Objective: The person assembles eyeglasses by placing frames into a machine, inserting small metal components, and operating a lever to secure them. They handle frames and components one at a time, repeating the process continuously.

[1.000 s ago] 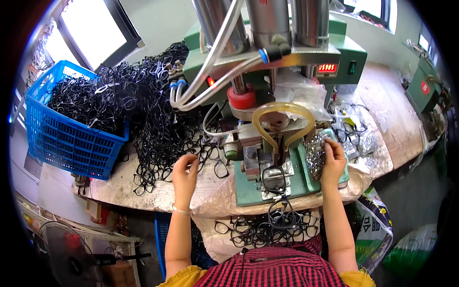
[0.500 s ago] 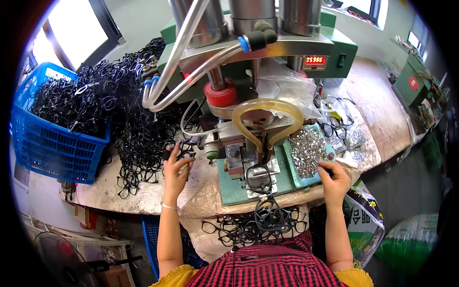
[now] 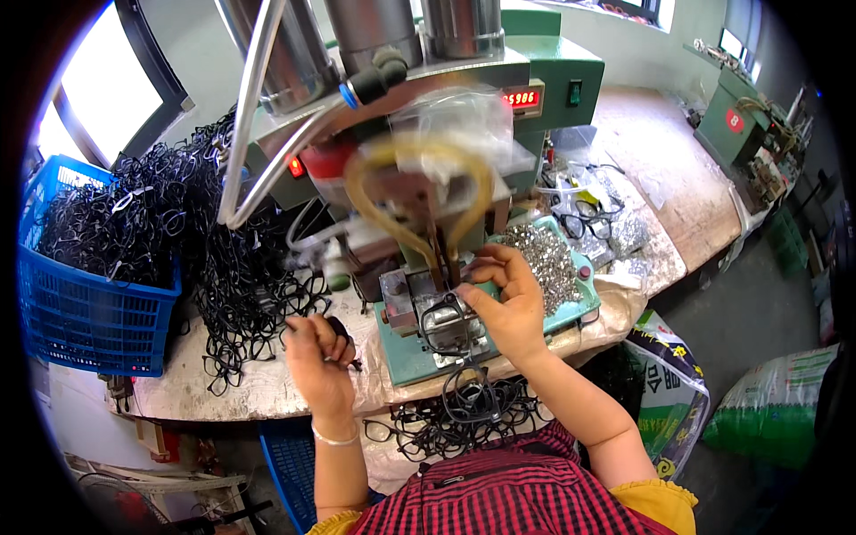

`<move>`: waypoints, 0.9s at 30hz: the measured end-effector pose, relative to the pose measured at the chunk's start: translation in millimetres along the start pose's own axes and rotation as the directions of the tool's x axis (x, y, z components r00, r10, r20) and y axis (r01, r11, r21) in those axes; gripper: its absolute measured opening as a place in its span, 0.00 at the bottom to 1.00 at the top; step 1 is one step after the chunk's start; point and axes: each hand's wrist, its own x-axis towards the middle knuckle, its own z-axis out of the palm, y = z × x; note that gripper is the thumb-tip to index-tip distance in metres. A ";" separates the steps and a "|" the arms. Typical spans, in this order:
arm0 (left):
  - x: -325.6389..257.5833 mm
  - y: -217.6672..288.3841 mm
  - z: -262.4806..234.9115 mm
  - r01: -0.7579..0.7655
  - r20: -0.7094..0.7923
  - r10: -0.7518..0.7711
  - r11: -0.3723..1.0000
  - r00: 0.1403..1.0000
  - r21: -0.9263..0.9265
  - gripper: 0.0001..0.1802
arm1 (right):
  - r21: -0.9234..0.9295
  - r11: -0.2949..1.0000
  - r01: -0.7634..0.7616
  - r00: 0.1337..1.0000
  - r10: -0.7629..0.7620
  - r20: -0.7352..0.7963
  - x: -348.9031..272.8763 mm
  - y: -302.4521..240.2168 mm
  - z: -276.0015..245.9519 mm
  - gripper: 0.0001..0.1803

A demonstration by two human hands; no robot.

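Observation:
A black eyeglass frame (image 3: 443, 330) sits in the fixture at the front of the green press (image 3: 401, 357), part of it hanging over the edge. My right hand (image 3: 513, 308) is at the fixture, thumb and fingers pinched together beside the press head; whatever is between the fingertips is too small to make out. My left hand (image 3: 319, 364) is left of the press above the table, fingers curled. Something black shows at its fingers, and I cannot tell what it is. A yellowish looped tube (image 3: 357, 183) stands blurred above the fixture.
A green tray (image 3: 584, 294) of small shiny metal parts (image 3: 539, 259) stands right of the fixture. Black frames (image 3: 236, 294) heap at the left, by a full blue crate (image 3: 98, 312). More frames (image 3: 419, 428) lie on my lap. Plastic bags (image 3: 615, 227) lie at the right.
My right hand has moved left from the metal-part tray to the fixture. My left hand has come lower and its fingers have curled in. The view has shifted toward the right.

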 end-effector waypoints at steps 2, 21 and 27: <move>-6.1 38.0 46.5 -0.282 0.187 0.280 0.959 0.942 -0.014 0.17 | 0.139 0.988 -0.066 0.997 0.059 0.056 -0.1 -3.8 7.2 0.28; -42.3 -17.0 77.1 0.871 0.475 -0.775 0.489 0.417 0.034 0.19 | -0.894 0.436 0.103 0.981 -0.193 0.019 6.9 45.1 -111.6 0.11; -40.6 -23.2 70.8 0.836 0.495 -0.741 0.546 0.454 0.049 0.20 | -0.832 0.327 0.449 0.893 -0.178 0.413 14.8 35.6 -79.7 0.08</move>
